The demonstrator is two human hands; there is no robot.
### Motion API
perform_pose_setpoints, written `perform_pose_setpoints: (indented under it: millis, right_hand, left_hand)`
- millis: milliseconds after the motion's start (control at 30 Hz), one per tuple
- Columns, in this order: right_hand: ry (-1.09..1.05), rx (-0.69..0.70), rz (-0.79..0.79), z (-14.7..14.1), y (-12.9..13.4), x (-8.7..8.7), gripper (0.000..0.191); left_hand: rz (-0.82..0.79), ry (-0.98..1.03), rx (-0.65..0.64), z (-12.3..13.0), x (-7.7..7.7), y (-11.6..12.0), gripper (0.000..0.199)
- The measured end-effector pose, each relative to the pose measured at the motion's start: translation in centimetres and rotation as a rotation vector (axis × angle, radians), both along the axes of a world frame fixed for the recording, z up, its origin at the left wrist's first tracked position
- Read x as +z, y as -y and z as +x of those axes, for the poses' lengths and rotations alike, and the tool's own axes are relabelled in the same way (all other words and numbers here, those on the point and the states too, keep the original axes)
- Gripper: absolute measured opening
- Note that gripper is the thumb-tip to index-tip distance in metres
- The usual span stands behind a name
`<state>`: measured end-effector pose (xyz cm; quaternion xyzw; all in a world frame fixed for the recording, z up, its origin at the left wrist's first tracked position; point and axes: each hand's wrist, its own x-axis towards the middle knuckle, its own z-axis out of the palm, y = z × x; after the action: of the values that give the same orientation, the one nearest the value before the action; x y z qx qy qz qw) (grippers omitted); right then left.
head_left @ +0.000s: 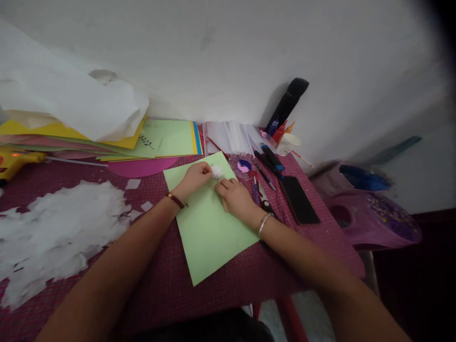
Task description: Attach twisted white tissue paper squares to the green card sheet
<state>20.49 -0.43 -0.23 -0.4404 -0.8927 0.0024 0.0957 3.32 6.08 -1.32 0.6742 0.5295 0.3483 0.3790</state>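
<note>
A light green sheet of paper point(203, 237) lies at an angle on the table in front of me. Near its far edge is a small tuft of white paper point(216, 171). My left hand point(195, 179) is closed in a pinch, its fingertips against the tuft's left side. From the right, my right hand point(237, 197) rests on the sheet with bent fingers drawn together at the tuft's lower edge. A narrow tan tip shows under that hand; what it belongs to is unclear. The fingers partly cover the tuft.
Left lie a heap of white paper scraps point(67, 228) and a yellow glue gun point(16, 164). Coloured sheets point(171, 135) are stacked behind. To the right are a paint palette point(244, 166), scissors point(265, 202), a phone point(299, 199) and pink bins point(356, 218) beyond the table edge.
</note>
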Motion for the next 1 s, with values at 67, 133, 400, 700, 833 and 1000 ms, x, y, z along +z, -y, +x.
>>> perform_pose_setpoints:
  millis: [67,133,400,700,833,1000]
  right_hand:
    - [0.079,0.007,0.017,-0.3,0.3,0.2,0.017]
    - [0.096,0.002,0.021,-0.5,0.4,0.3,0.017]
    - [-0.411,-0.003,-0.105,1.3,-0.9,-0.7,0.027]
    - [-0.703,0.016,-0.275,2.1,-1.3,-0.7,0.024]
    - [-0.938,-0.138,-0.370,2.2,-1.0,-0.1,0.025]
    - [-1.188,-0.269,-0.458,2.2,-1.2,0.6,0.028]
  left_hand:
    - [0.012,-0.007,0.010,0.0,-0.3,-0.1,0.003]
    - [0.017,-0.024,0.021,-0.1,-0.6,-0.2,0.003]
    - [0.134,-0.226,-0.003,0.3,-0.2,0.8,0.014]
    - [0.241,-0.429,0.045,1.3,-0.2,1.0,0.013]
    - [0.220,-0.454,0.085,1.6,-0.2,1.0,0.012]
    - [0.110,-0.299,0.059,1.2,0.4,0.8,0.009]
